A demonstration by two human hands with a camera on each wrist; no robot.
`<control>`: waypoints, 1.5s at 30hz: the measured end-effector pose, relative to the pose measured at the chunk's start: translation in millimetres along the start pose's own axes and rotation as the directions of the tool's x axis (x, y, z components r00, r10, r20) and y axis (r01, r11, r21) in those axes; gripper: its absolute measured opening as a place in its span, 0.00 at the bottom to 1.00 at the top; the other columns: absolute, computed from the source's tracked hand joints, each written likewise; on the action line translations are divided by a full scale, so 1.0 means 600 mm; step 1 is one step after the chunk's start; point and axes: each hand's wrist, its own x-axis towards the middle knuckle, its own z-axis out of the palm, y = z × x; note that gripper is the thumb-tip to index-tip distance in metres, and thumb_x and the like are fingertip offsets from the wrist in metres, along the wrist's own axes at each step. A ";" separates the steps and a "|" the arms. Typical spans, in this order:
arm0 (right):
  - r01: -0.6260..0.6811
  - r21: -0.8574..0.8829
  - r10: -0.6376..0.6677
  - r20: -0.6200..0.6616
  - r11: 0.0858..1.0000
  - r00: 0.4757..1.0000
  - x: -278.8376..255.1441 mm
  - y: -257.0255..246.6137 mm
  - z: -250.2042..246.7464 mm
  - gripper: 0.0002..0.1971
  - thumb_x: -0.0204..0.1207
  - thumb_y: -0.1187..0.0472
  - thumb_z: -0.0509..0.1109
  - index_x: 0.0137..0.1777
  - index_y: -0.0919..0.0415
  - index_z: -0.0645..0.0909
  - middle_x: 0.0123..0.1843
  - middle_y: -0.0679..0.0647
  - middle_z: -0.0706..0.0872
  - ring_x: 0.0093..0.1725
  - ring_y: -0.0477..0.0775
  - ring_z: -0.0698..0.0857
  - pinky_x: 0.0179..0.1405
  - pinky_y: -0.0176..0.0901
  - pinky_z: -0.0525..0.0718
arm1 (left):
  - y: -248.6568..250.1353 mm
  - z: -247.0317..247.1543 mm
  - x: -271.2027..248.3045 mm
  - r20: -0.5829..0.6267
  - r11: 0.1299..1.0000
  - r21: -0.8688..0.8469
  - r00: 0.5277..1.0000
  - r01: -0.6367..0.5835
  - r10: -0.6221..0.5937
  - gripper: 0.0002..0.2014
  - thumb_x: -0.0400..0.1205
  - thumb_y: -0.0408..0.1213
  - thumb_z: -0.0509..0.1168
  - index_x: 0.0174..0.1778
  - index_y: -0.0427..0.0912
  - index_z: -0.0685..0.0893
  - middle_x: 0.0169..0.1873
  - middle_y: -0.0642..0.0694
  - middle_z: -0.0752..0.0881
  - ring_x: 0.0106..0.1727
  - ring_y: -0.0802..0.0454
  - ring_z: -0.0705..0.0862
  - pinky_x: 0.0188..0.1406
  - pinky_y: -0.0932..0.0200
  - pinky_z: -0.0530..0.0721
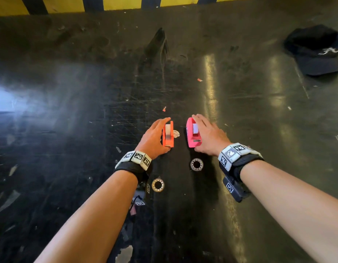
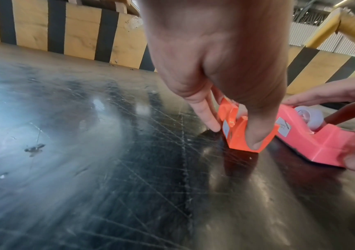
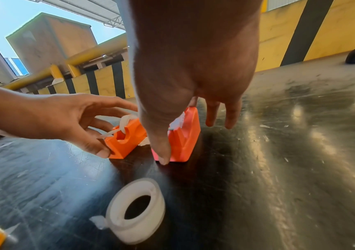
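Two small tape dispensers stand side by side on a scratched dark table (image 1: 107,111). My left hand (image 1: 162,134) pinches the orange tape dispenser (image 1: 168,133) between thumb and fingers; the left wrist view shows the thumb (image 2: 255,140) on its near side and a finger on the other. My right hand (image 1: 199,132) holds the pink tape dispenser (image 1: 191,135) lengthwise, thumb (image 3: 162,152) at the near end and a finger at the far end, the other fingers spread beside it. Both dispensers rest on the table. A roll sits in the pink one (image 2: 310,118).
Two loose clear tape rolls lie near my wrists, one (image 1: 196,164) by the right and one (image 1: 158,185) by the left. A dark cap (image 1: 316,50) lies at the far right. A yellow and black striped barrier (image 1: 117,2) runs along the back edge.
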 end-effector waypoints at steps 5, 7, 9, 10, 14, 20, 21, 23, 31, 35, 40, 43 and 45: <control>-0.004 0.018 0.005 -0.035 1.000 0.999 0.002 -0.003 0.001 0.59 0.66 0.55 0.87 0.89 0.49 0.51 0.90 0.49 0.56 0.81 0.67 0.71 0.70 0.67 0.77 | -0.003 0.007 0.001 0.008 0.999 0.042 1.000 0.012 -0.012 0.59 0.70 0.36 0.85 0.90 0.57 0.53 0.90 0.48 0.60 0.86 0.40 0.71 0.81 0.38 0.78; 0.007 0.047 -0.006 -0.041 0.999 0.999 0.001 -0.002 -0.006 0.58 0.63 0.54 0.88 0.88 0.49 0.54 0.87 0.50 0.61 0.79 0.66 0.73 0.70 0.65 0.77 | 0.001 0.003 -0.001 0.047 0.999 0.026 0.998 0.035 -0.036 0.65 0.67 0.37 0.87 0.91 0.61 0.47 0.92 0.48 0.52 0.89 0.39 0.64 0.84 0.37 0.73; 0.036 0.111 -0.029 -0.065 0.993 0.997 -0.003 0.002 -0.013 0.58 0.59 0.52 0.88 0.87 0.50 0.57 0.84 0.51 0.63 0.78 0.64 0.73 0.70 0.63 0.79 | 0.010 -0.005 -0.007 0.040 0.999 -0.011 0.999 0.031 -0.031 0.66 0.66 0.42 0.88 0.90 0.62 0.47 0.92 0.48 0.49 0.91 0.39 0.58 0.86 0.36 0.67; 0.060 0.157 -0.047 -0.081 0.986 0.996 -0.008 0.003 -0.015 0.58 0.58 0.52 0.88 0.86 0.51 0.57 0.83 0.51 0.64 0.78 0.63 0.73 0.70 0.61 0.80 | 0.016 -0.010 -0.012 0.008 1.000 -0.028 1.000 0.002 -0.002 0.63 0.67 0.45 0.87 0.90 0.60 0.50 0.91 0.47 0.51 0.91 0.39 0.59 0.86 0.37 0.66; 0.180 0.269 -0.147 -0.139 0.946 0.979 -0.039 0.002 -0.023 0.57 0.58 0.52 0.88 0.86 0.51 0.61 0.81 0.50 0.65 0.77 0.59 0.72 0.67 0.44 0.73 | 0.058 -0.034 -0.029 -0.147 0.986 -0.012 0.976 -0.164 0.161 0.32 0.76 0.47 0.80 0.76 0.54 0.80 0.83 0.47 0.72 0.84 0.42 0.70 0.84 0.41 0.71; 0.257 0.268 -0.210 -0.192 0.929 0.959 -0.082 -0.017 -0.040 0.58 0.57 0.51 0.91 0.86 0.51 0.62 0.82 0.48 0.66 0.77 0.56 0.73 0.69 0.45 0.76 | 0.121 -0.050 -0.037 -0.019 0.948 0.183 0.964 -0.259 0.266 0.27 0.75 0.52 0.80 0.70 0.53 0.86 0.82 0.48 0.72 0.83 0.42 0.68 0.81 0.42 0.72; 0.269 0.258 -0.222 -0.197 0.928 0.955 -0.087 -0.020 -0.043 0.59 0.56 0.50 0.91 0.86 0.51 0.61 0.81 0.48 0.66 0.77 0.56 0.73 0.70 0.47 0.78 | 0.126 -0.051 -0.039 -0.009 0.943 0.200 0.962 -0.265 0.272 0.27 0.75 0.51 0.80 0.70 0.52 0.86 0.82 0.48 0.73 0.82 0.43 0.69 0.81 0.42 0.73; 0.286 0.239 -0.241 -0.200 0.928 0.950 -0.097 -0.024 -0.045 0.59 0.56 0.49 0.90 0.86 0.51 0.61 0.81 0.47 0.67 0.76 0.56 0.74 0.70 0.49 0.79 | 0.132 -0.052 -0.044 -0.011 0.938 0.213 0.959 -0.275 0.283 0.25 0.75 0.50 0.80 0.69 0.50 0.87 0.79 0.48 0.74 0.80 0.44 0.70 0.80 0.44 0.75; 0.228 0.201 -0.198 -0.160 0.953 0.967 -0.095 -0.016 -0.036 0.61 0.55 0.50 0.90 0.87 0.48 0.60 0.82 0.46 0.66 0.77 0.58 0.73 0.74 0.54 0.77 | 0.143 -0.073 -0.074 -0.097 0.968 0.009 0.963 -0.252 0.252 0.20 0.76 0.44 0.80 0.64 0.49 0.88 0.61 0.54 0.88 0.60 0.61 0.85 0.65 0.61 0.80; 0.146 0.176 -0.125 -0.124 0.973 0.984 -0.061 -0.005 -0.032 0.62 0.55 0.51 0.92 0.87 0.48 0.58 0.84 0.47 0.64 0.76 0.61 0.75 0.72 0.56 0.80 | 0.132 -0.086 -0.091 -0.103 0.965 -0.184 0.980 -0.185 0.168 0.21 0.75 0.36 0.81 0.64 0.47 0.89 0.51 0.55 0.91 0.49 0.62 0.91 0.53 0.61 0.91; 0.078 0.144 -0.071 -0.054 0.987 0.996 -0.014 0.002 -0.022 0.64 0.55 0.52 0.93 0.88 0.50 0.57 0.86 0.49 0.63 0.76 0.63 0.77 0.68 0.54 0.81 | 0.109 -0.100 -0.108 -0.101 0.966 -0.232 0.991 -0.113 0.092 0.24 0.76 0.34 0.81 0.69 0.47 0.87 0.57 0.53 0.92 0.50 0.59 0.94 0.55 0.60 0.93; 0.077 0.154 -0.071 -0.044 0.985 0.996 0.006 0.002 -0.011 0.63 0.56 0.56 0.93 0.88 0.51 0.57 0.86 0.49 0.63 0.75 0.63 0.79 0.66 0.53 0.82 | 0.099 -0.105 -0.115 -0.111 0.963 -0.255 0.992 -0.090 0.064 0.25 0.75 0.34 0.82 0.69 0.47 0.87 0.55 0.54 0.92 0.48 0.60 0.94 0.53 0.65 0.92; 0.075 0.174 -0.067 -0.052 0.982 0.996 0.013 0.003 -0.005 0.63 0.56 0.56 0.92 0.88 0.50 0.57 0.87 0.49 0.62 0.75 0.64 0.79 0.67 0.53 0.82 | 0.095 -0.106 -0.115 -0.111 0.965 -0.249 0.992 -0.079 0.053 0.25 0.75 0.34 0.82 0.69 0.47 0.88 0.55 0.55 0.91 0.47 0.62 0.93 0.51 0.69 0.91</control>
